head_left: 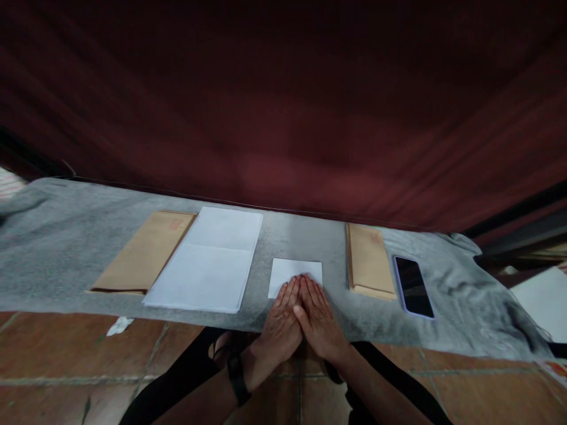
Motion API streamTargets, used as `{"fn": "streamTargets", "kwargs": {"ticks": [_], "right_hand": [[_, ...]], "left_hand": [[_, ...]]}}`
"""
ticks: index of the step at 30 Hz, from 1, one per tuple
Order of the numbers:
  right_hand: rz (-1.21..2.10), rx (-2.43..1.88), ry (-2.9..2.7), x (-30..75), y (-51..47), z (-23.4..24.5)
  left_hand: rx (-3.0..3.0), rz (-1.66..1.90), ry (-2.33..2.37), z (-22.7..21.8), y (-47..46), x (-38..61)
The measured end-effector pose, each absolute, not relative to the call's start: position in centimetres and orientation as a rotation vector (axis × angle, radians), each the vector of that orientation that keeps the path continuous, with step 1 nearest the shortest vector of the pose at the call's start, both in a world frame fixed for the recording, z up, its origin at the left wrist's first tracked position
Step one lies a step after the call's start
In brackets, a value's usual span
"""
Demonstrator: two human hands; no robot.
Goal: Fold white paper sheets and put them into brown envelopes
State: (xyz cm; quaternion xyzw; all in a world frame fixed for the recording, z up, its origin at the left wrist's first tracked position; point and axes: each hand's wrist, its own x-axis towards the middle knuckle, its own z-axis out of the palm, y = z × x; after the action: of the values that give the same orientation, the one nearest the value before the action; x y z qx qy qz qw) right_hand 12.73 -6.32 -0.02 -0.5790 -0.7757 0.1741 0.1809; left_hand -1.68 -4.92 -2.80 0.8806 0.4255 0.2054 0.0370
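Note:
A small folded piece of white paper [283,270] lies on the grey cloth near the table's front edge. My left hand [282,321] rests flat on its lower part, fingers stretched out and pointing away from me. Beside it, touching it, my right hand [319,319] also lies flat with its fingertips on the paper; its thumb crosses toward the left hand. Both palms face down and hide the paper's near side. To the left is a stack of white sheets [208,265] with a crease across the middle.
Brown envelopes [144,251] lie at the far left, partly beside the white sheets. More brown envelopes [371,260] are stacked to the right, next to a phone [414,287] with a purple edge. Grey cloth [301,236] covers the table. A dark red curtain [283,130] hangs behind.

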Motion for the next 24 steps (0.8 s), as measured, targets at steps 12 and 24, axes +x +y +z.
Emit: {"fn": "streamTargets", "kwargs": {"ticks": [12, 24], "right_hand": [[0.147, -1.723, -2.202, 13.9, -6.9, -1.1], [0.164, -1.825, -2.028, 14.1, -7.0, -1.5]], "left_hand": [[2.609, 0.647, 1.564, -1.9, -4.8, -4.3], [2.509, 0.576, 1.663, -2.1, -4.2, -5.4]]}}
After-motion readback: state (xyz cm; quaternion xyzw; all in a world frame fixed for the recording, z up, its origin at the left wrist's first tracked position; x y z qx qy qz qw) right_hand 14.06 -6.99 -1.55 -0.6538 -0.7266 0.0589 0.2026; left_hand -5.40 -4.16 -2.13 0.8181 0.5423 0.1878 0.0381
